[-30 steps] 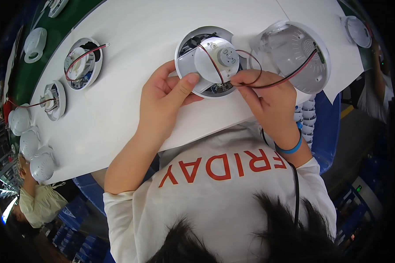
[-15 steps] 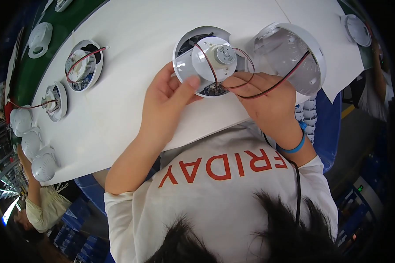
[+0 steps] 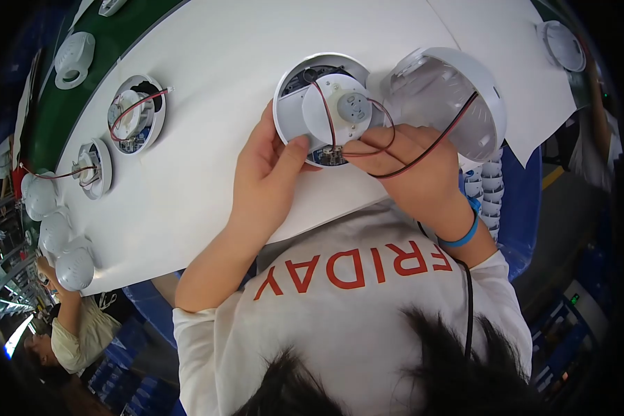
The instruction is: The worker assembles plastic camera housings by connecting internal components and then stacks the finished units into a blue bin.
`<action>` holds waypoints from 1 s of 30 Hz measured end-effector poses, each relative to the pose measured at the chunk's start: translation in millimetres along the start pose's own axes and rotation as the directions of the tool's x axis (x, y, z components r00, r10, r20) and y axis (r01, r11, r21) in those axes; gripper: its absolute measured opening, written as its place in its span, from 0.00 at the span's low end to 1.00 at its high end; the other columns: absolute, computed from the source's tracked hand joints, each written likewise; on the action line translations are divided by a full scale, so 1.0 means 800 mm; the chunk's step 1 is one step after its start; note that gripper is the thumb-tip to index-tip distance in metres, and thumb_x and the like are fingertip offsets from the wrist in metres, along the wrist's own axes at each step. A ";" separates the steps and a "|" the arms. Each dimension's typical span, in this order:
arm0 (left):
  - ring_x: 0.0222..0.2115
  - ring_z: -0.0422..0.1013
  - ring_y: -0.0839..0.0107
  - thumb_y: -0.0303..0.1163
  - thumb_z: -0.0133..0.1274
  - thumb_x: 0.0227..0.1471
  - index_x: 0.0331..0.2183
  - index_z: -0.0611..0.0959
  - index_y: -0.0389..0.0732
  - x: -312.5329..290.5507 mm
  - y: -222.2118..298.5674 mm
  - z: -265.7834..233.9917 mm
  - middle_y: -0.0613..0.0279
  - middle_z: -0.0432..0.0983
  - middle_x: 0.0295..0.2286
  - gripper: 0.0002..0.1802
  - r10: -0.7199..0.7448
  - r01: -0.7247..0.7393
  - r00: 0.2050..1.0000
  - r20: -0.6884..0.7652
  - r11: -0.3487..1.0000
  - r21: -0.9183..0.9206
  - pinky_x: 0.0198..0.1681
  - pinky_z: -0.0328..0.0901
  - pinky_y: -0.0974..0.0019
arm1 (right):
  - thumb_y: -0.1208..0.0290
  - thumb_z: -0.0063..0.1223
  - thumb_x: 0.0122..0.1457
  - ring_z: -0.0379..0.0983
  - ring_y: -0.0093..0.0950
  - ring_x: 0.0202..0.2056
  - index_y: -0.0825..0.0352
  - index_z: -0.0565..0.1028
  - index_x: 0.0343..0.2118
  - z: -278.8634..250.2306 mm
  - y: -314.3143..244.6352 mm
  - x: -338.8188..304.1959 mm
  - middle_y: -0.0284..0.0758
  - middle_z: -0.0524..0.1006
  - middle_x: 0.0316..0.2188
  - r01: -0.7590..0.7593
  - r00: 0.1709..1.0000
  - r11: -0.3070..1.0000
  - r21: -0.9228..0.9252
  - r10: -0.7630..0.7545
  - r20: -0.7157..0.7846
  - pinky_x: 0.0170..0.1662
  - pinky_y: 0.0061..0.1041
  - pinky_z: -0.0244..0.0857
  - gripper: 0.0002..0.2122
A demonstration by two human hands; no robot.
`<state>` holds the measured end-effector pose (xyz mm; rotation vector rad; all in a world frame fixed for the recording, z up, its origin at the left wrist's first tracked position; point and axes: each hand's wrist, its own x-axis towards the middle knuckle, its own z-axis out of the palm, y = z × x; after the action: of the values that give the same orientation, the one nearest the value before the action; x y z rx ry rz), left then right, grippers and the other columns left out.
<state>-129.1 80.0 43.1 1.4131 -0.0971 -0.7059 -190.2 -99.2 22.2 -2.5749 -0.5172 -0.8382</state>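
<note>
My left hand (image 3: pixel 269 170) grips the lower left rim of a round white housing (image 3: pixel 295 116), thumb on its near edge. Inside the housing are a white disc with a round grey motor (image 3: pixel 354 107) and, at the near side, a small circuit board (image 3: pixel 328 155). The fingers of my right hand (image 3: pixel 423 163) are closed on a red-and-black wire (image 3: pixel 457 125) close to that board; its end is hidden by the fingertips. This wire runs over the hand to a white domed cover (image 3: pixel 494 90), lying open side up to the right of the housing.
Two similar open units (image 3: pixel 137 114) with wires lie on the white table (image 3: pixel 194 201) to the left. Several white domed parts (image 3: pixel 75 268) line its left edge. Stacked white parts (image 3: pixel 491 187) stand beside a blue chair at the right. Other people sit at both sides.
The whole view has shifted slightly, so the table things sit a little lower. My right fingertips have shifted slightly left at the board; both hands keep their hold.
</note>
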 end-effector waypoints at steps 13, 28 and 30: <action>0.44 0.63 0.75 0.18 0.43 0.48 0.56 0.53 0.36 0.012 0.006 -0.010 0.59 0.63 0.45 0.32 -0.029 0.035 0.996 0.080 0.996 -0.078 0.41 0.62 0.72 | 0.76 0.55 0.37 0.69 0.23 0.21 0.57 0.77 0.27 -0.001 -0.007 0.011 0.26 0.75 0.29 -0.139 0.990 0.986 0.097 0.136 0.035 0.22 0.22 0.61 0.11; 0.42 0.65 0.71 0.16 0.45 0.40 0.50 0.59 0.35 0.012 0.009 -0.005 0.57 0.65 0.41 0.31 -0.022 0.023 1.000 -0.019 1.000 0.019 0.38 0.65 0.71 | 0.65 0.59 0.41 0.66 0.27 0.43 0.57 0.76 0.29 -0.008 -0.018 -0.009 0.26 0.75 0.35 -0.228 0.965 0.972 0.050 0.219 0.143 0.44 0.35 0.55 0.09; 0.43 0.65 0.70 0.15 0.45 0.39 0.50 0.59 0.35 0.017 0.012 -0.007 0.57 0.65 0.41 0.32 -0.037 0.038 0.999 -0.031 0.998 0.052 0.40 0.64 0.70 | 0.63 0.59 0.41 0.64 0.26 0.46 0.55 0.76 0.31 -0.006 -0.016 -0.007 0.26 0.74 0.40 -0.171 0.980 0.985 -0.007 0.171 0.099 0.48 0.35 0.53 0.12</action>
<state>-111.5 77.7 46.5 1.4785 -0.0666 -0.7174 -202.5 -91.6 25.0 -2.6248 -0.3182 -0.6545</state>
